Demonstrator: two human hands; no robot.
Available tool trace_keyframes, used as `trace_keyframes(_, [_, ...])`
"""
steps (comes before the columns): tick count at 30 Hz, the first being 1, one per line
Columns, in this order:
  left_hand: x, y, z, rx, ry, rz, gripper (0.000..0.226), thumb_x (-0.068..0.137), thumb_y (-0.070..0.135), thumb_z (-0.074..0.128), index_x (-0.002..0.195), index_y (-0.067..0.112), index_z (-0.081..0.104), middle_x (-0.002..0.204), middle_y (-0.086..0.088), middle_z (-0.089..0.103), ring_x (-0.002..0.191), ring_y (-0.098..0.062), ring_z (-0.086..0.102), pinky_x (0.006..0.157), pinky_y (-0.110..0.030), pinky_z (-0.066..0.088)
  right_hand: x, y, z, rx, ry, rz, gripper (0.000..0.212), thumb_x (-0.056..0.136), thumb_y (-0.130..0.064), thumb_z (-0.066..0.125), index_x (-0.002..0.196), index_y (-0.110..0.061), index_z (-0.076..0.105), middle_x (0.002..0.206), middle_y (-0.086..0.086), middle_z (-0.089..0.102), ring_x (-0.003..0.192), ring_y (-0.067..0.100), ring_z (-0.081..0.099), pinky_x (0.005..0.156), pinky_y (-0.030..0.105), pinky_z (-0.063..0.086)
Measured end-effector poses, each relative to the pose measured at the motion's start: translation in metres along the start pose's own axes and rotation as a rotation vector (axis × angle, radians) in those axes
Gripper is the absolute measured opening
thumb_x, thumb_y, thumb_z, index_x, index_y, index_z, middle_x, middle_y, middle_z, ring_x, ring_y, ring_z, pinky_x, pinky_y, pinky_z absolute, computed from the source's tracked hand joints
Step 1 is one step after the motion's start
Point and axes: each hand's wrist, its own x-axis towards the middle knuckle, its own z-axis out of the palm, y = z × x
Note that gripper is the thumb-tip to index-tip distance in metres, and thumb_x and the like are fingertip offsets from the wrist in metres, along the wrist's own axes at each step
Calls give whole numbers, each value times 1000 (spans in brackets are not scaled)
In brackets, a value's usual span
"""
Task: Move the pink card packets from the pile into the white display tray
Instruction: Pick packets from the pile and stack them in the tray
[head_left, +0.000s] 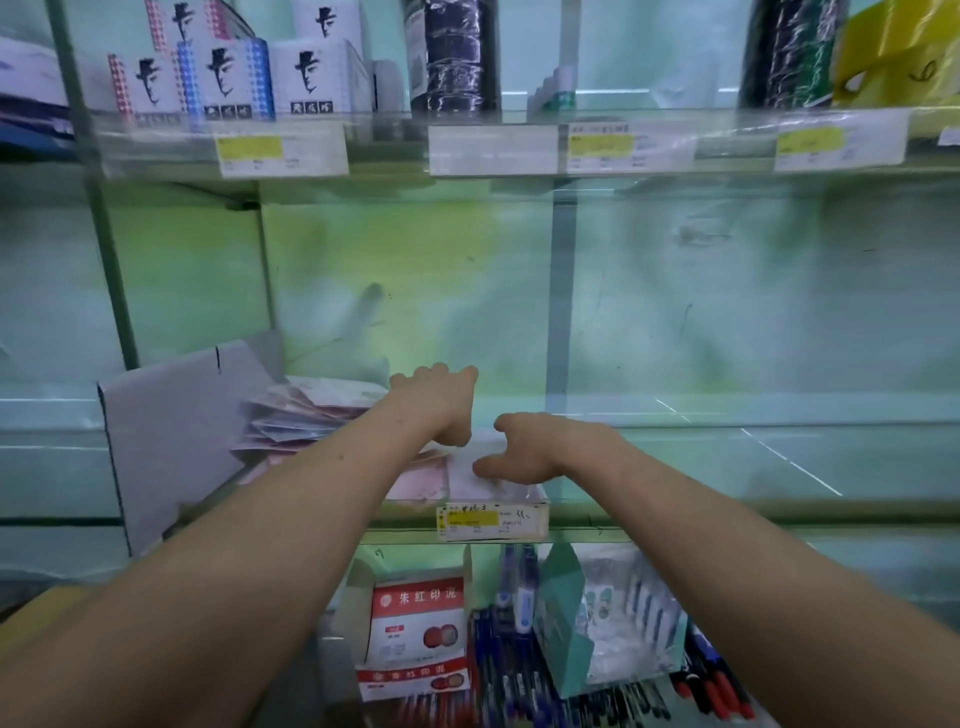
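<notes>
Pink packets (311, 415) lie fanned in a loose heap on the shelf (727, 457), just beside the white cardboard tray (166, 441) at the left. From the head view, the only one we have, we cannot tell whether the heap sits inside the tray. A few more lie flat at the shelf's front edge, above the label (491, 521).

The left hand (436, 402) reaches over these, its fingers curled down out of sight, so we cannot tell whether it holds anything. The right hand (540, 452) is spread, thumb and forefinger apart, one fingertip touching a pale flat packet.

We judge this to be the gathering step. Next comes a firm pinch on a few packets, then a carry left into the tray.

We count one tray, two hands and one label on this shelf. The packets are too blurred to number.
</notes>
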Motion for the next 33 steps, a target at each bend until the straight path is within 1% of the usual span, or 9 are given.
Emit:
trace_keyframes(5, [0, -7, 6, -20, -19, 48, 62, 89, 17, 53, 144, 22, 24, 130, -10, 44, 118, -30, 45, 92, -44, 37, 2, -20, 4, -33, -140, 90, 81, 86, -72, 36, 143, -15, 38, 150, 7, 37, 133, 30, 39, 108, 42, 33])
trace_keyframes(9, [-1, -14, 8, -44, -30, 68, 62, 88, 13, 50, 144, 22, 26, 131, -9, 46, 116, -30, 48, 90, -42, 39, 7, -37, 13, -69, -139, 145, 87, 74, -82, 41, 135, -21, 48, 140, 6, 49, 124, 31, 48, 104, 45, 39])
trace_keyframes(15, [-3, -22, 15, -77, -40, 89, 62, 87, 10, 51, 143, 22, 29, 134, -8, 47, 117, -29, 49, 90, -42, 39, 4, -40, 5, -99, -103, 120, 51, 87, -51, 50, 123, -15, 53, 124, 8, 56, 112, 28, 54, 86, 34, 42])
trace_keyframes(19, [-1, -26, 16, -106, -39, 101, 59, 87, 8, 50, 141, 21, 32, 135, -7, 47, 118, -29, 49, 92, -42, 39, -3, -38, -1, -145, -42, 97, 28, 92, -36, 49, 86, -9, 50, 96, 8, 51, 82, 27, 51, 73, 32, 41])
trace_keyframes(21, [0, -27, 15, -126, -32, 110, 58, 86, 7, 49, 141, 20, 34, 138, -6, 46, 119, -28, 48, 93, -42, 40, -7, -33, -7, -141, -12, 101, 20, 94, -25, 47, 83, -9, 45, 93, 8, 50, 70, 25, 50, 70, 33, 45])
trace_keyframes(25, [6, -25, 14, -157, -27, 131, 57, 87, 6, 47, 142, 18, 35, 142, -5, 43, 124, -28, 46, 100, -41, 40, -13, -9, -17, -145, 90, 125, 20, 95, -16, 43, 80, -4, 49, 94, 10, 54, 77, 27, 50, 64, 29, 42])
trace_keyframes(28, [10, -20, 12, -272, -22, 166, 62, 89, 9, 50, 147, 16, 28, 149, -5, 36, 131, -27, 41, 106, -39, 36, -14, 17, -26, 11, 207, 176, 27, 88, -3, 43, 106, -3, 62, 93, 11, 60, 82, 27, 54, 68, 31, 43])
trace_keyframes(30, [12, -14, 9, -454, -36, 200, 72, 89, 13, 59, 150, 14, 21, 152, -6, 32, 133, -26, 40, 105, -34, 37, -15, 30, -31, 262, 272, 187, 33, 84, 3, 41, 104, -3, 67, 96, 16, 66, 82, 28, 59, 66, 32, 49])
trace_keyframes(33, [14, -2, 4, -871, -125, 183, 55, 84, 13, 66, 135, 14, 43, 133, -8, 52, 109, -24, 53, 88, -32, 44, -16, 33, -33, 586, 343, 149, 32, 85, 9, 37, 94, 3, 67, 82, 16, 62, 69, 24, 59, 60, 30, 55])
